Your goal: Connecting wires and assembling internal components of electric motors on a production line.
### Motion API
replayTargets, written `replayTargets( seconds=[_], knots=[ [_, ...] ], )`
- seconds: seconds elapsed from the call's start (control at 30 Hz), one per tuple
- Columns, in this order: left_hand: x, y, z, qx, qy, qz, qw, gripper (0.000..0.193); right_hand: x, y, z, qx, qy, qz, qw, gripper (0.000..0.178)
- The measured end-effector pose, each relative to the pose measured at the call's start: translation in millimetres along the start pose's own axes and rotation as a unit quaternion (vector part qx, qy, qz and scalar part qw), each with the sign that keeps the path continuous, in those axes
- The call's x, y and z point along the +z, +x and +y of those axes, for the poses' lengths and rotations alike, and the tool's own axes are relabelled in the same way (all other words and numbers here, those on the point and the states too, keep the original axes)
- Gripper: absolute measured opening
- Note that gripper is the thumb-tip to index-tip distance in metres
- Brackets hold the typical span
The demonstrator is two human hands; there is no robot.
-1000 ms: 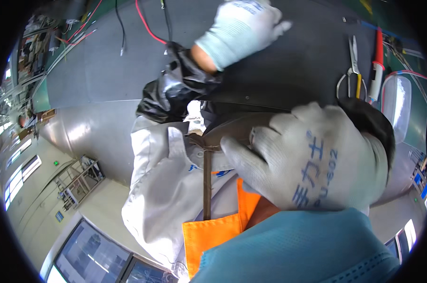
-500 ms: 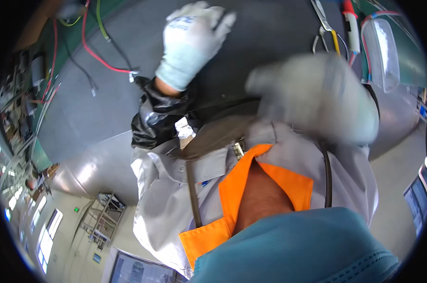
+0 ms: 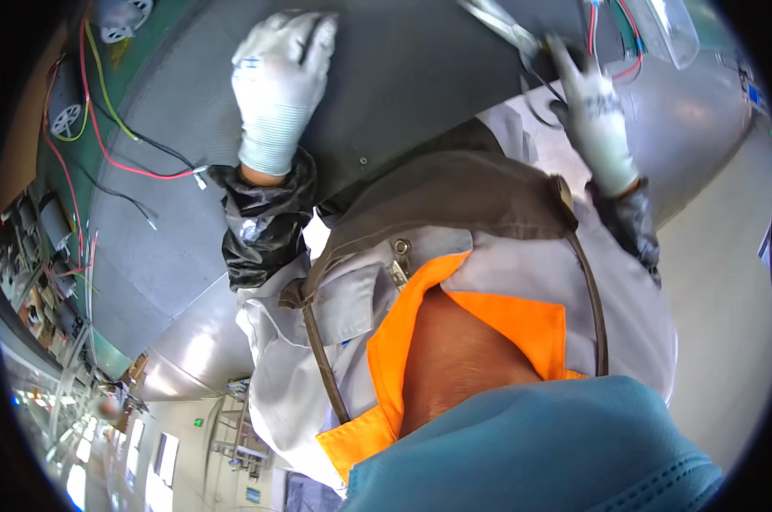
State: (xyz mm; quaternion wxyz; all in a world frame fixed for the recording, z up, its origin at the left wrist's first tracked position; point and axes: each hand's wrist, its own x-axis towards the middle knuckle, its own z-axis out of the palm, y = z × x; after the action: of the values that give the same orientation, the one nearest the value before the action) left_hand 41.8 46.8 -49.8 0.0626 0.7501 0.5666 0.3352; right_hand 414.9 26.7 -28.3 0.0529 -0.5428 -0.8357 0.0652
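My left hand point(image 3: 283, 81), in a white knitted glove, lies over the dark grey mat with its fingers extended and slightly bent; nothing shows in it. At the right edge of the mat my right hand point(image 3: 597, 124), gloved alike, has its fingers around the handles of metal scissors point(image 3: 503, 24). The blades point up and to the left, away from my body. Motion blurs the scissors and the fingertips, so the exact grip is hard to make out.
Red, black and yellow-green wires with metal terminals point(image 3: 200, 173) lie on the mat at left, beside cylindrical motors point(image 3: 64, 115). At the far right stands a clear plastic box point(image 3: 669, 32) next to red wires point(image 3: 629, 64). The mat's front edge borders my brown apron point(image 3: 463, 192).
My right hand has moved from in front of my chest out to the scissors and taken hold of them. The scissors have turned leftward. My left hand's fingers have drawn closer together. The view has shifted.
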Motion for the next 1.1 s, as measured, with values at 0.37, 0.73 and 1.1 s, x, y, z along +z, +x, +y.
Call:
replayTargets(
  seconds=[0.37,0.73,1.1],
  knots=[
    [7.3,-11.1,2.3,0.003,0.019,0.033,0.999,0.011,-13.0,21.9,-17.7,-0.146,0.673,-0.138,0.712,0.076],
    [6.6,-1.2,3.2,-0.023,0.009,0.008,1.000,0.013,-20.1,71.6,-75.2,-0.340,0.722,-0.199,0.568,0.076],
    [4.4,-5.4,4.2,-0.052,0.017,0.014,0.998,0.013,-14.2,77.2,-98.1,-0.345,0.766,-0.196,0.505,0.072]
  ],
)
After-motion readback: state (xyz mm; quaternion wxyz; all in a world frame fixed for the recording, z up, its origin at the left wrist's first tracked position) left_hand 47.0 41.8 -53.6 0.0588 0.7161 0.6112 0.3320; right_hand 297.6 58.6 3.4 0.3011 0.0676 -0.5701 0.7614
